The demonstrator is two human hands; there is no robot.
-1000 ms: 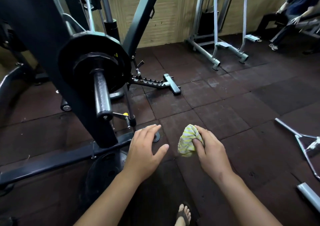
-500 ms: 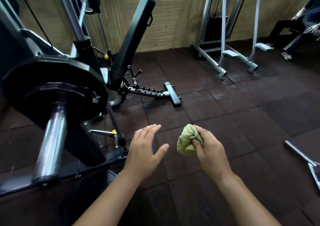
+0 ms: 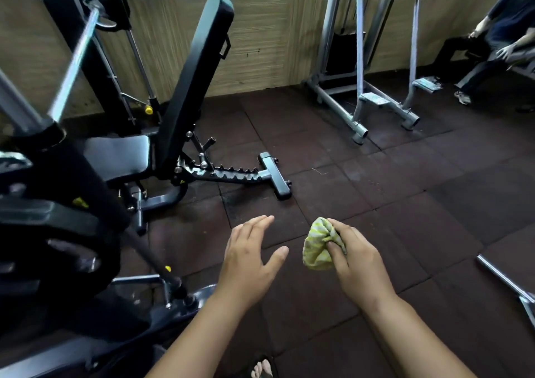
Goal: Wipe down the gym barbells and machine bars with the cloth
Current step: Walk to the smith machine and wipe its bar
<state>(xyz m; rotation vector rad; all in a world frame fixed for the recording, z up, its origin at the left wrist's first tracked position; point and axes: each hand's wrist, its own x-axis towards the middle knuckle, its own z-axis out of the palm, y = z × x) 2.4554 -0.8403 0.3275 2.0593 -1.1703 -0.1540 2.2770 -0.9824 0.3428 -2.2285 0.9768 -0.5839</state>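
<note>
Nearby, two hands hover above the rubber floor (image 3: pixel 390 180): the left hand (image 3: pixel 249 261) spread flat and holding nothing, the right hand (image 3: pixel 357 267) pinching one bunched yellow-green cloth (image 3: pixel 316 248). Leftward, one blurred barbell (image 3: pixel 72 64); beyond it, one inclined bench (image 3: pixel 199 73) and one grey frame (image 3: pixel 359 59).

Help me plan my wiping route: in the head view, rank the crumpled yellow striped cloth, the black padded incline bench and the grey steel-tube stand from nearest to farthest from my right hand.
1. Crumpled yellow striped cloth: pinched in the right hand itself.
2. Black padded incline bench: ahead, to the left.
3. Grey steel-tube stand: far ahead, by the wall.
</note>
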